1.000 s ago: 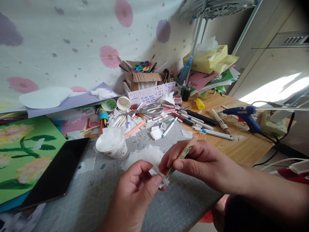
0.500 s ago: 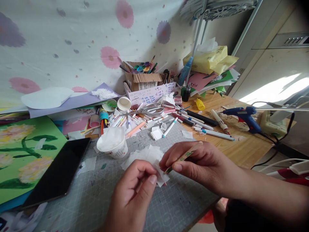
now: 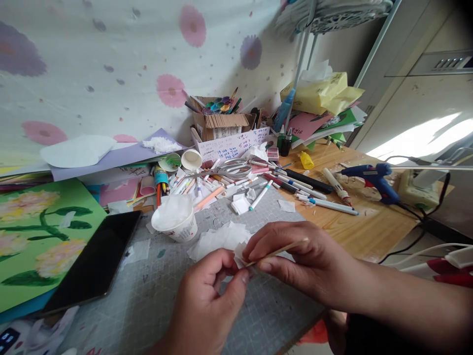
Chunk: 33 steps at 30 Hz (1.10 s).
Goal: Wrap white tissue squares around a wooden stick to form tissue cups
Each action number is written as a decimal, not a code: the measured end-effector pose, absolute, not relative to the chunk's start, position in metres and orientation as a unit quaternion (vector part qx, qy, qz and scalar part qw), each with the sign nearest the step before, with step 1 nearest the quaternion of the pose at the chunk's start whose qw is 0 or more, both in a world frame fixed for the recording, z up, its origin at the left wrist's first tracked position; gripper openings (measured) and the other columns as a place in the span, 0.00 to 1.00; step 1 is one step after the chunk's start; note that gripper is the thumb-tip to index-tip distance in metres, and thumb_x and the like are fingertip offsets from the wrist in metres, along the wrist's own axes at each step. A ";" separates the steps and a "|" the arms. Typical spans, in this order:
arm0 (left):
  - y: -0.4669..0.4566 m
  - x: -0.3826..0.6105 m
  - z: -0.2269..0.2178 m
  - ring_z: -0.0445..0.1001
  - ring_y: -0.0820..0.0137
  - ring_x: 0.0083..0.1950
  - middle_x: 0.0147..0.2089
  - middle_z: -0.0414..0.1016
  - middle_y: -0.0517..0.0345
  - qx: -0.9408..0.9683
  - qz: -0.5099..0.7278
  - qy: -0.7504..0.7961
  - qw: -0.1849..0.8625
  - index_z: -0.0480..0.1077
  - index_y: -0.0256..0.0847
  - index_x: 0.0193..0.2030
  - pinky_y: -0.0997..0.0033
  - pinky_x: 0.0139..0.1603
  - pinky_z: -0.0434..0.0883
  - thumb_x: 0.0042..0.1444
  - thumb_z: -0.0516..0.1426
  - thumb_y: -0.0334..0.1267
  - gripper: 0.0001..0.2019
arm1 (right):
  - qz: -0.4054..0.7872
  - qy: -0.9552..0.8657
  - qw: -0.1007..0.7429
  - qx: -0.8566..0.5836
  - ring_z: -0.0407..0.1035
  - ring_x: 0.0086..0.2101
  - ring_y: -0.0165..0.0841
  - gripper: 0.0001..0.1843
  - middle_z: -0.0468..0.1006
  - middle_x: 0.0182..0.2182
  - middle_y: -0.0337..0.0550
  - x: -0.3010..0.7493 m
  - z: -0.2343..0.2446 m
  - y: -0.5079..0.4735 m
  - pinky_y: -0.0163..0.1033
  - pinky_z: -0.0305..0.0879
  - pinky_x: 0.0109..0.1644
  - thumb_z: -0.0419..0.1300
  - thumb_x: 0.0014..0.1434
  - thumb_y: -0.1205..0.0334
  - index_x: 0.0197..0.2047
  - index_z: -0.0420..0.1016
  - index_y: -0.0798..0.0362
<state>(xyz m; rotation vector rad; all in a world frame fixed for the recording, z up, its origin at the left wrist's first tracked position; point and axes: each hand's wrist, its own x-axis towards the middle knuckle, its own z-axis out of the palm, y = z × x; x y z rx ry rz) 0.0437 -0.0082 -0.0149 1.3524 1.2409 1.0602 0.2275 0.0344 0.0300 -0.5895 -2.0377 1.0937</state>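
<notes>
My left hand [image 3: 207,305] pinches a small piece of white tissue paper [image 3: 239,254] between thumb and forefinger. My right hand [image 3: 299,261] grips a flat wooden stick [image 3: 281,250], seen edge-on, its left tip touching the tissue. Both hands hover low over the grey cutting mat [image 3: 155,291]. A loose pile of white tissue pieces [image 3: 218,239] lies on the mat just beyond my fingers. A white paper cup [image 3: 175,222] stuffed with tissue stands to the left of that pile.
A black phone [image 3: 96,264] lies on the mat's left, beside a green flower painting [image 3: 33,236]. Pens, markers and scissors [image 3: 236,167] litter the back. A blue glue gun [image 3: 373,175] rests on the wooden table at right. A cardboard box [image 3: 219,123] stands against the wall.
My right hand has turned the stick from flat-face-up to edge-on and lowered it. My left hand has brought the tissue piece up against the stick's tip.
</notes>
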 end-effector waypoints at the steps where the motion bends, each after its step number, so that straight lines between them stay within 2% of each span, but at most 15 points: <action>1: -0.008 0.043 -0.015 0.68 0.70 0.31 0.26 0.69 0.61 0.555 0.435 0.512 0.490 0.68 0.41 0.27 0.74 0.32 0.66 0.55 0.57 0.37 0.06 | 0.433 -0.788 0.369 -0.233 0.76 0.38 0.35 0.06 0.80 0.36 0.55 0.227 0.030 0.035 0.37 0.72 0.42 0.58 0.60 0.73 0.39 0.76 0.66; 4: -0.009 0.042 -0.016 0.68 0.69 0.32 0.25 0.68 0.62 0.525 0.447 0.501 0.523 0.69 0.41 0.28 0.75 0.31 0.65 0.55 0.57 0.38 0.07 | 0.466 -0.763 0.371 -0.252 0.75 0.38 0.36 0.07 0.80 0.36 0.54 0.227 0.030 0.037 0.38 0.72 0.42 0.59 0.60 0.68 0.38 0.76 0.64; 7: -0.008 0.041 -0.018 0.69 0.69 0.33 0.27 0.71 0.61 0.479 0.475 0.476 0.564 0.71 0.41 0.30 0.75 0.33 0.66 0.54 0.59 0.39 0.06 | 0.513 -0.723 0.377 -0.269 0.75 0.36 0.34 0.08 0.79 0.35 0.52 0.227 0.031 0.042 0.37 0.72 0.40 0.59 0.61 0.66 0.38 0.76 0.63; 10: -0.007 0.042 -0.018 0.68 0.70 0.33 0.28 0.72 0.60 0.466 0.496 0.458 0.572 0.71 0.41 0.29 0.74 0.36 0.66 0.55 0.58 0.40 0.07 | 0.544 -0.689 0.389 -0.278 0.74 0.33 0.31 0.07 0.79 0.32 0.48 0.229 0.031 0.048 0.36 0.71 0.39 0.59 0.61 0.66 0.37 0.76 0.62; 18: -0.003 0.042 -0.018 0.67 0.69 0.34 0.27 0.72 0.60 0.464 0.497 0.443 0.585 0.71 0.40 0.28 0.73 0.36 0.64 0.57 0.57 0.41 0.10 | 0.567 -0.651 0.416 -0.286 0.74 0.32 0.29 0.07 0.79 0.31 0.44 0.239 0.027 0.051 0.35 0.72 0.39 0.62 0.60 0.62 0.37 0.78 0.58; 28: -0.006 0.045 -0.016 0.70 0.70 0.35 0.31 0.75 0.60 0.455 0.473 0.417 0.629 0.76 0.42 0.37 0.74 0.37 0.67 0.50 0.64 0.43 0.09 | 0.574 -0.673 0.385 -0.263 0.74 0.33 0.28 0.06 0.79 0.31 0.45 0.228 0.029 0.037 0.32 0.71 0.39 0.59 0.60 0.68 0.37 0.77 0.60; 33: -0.002 0.044 -0.022 0.71 0.69 0.36 0.32 0.77 0.61 0.452 0.466 0.432 0.626 0.77 0.47 0.40 0.71 0.40 0.68 0.54 0.62 0.39 0.07 | 0.575 -0.671 0.394 -0.254 0.75 0.33 0.30 0.07 0.80 0.31 0.46 0.225 0.029 0.038 0.33 0.73 0.39 0.60 0.61 0.67 0.38 0.78 0.60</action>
